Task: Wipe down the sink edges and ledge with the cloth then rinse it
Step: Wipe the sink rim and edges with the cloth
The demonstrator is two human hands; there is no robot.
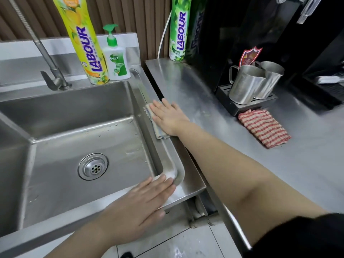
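The left grip [143,198] is lying flat, fingers straight and holding nothing, on the near right corner of the sink [78,107]. Farther along the right edge, the right grip [168,118] is pressing the cloth [157,130] down with straight fingers, just beside the counter [186,86].

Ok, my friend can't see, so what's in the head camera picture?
Someone's right hand presses a cloth flat on the right edge of the sink, while the left hand rests on its front corner. A yellow bottle and a pump bottle stand behind it.
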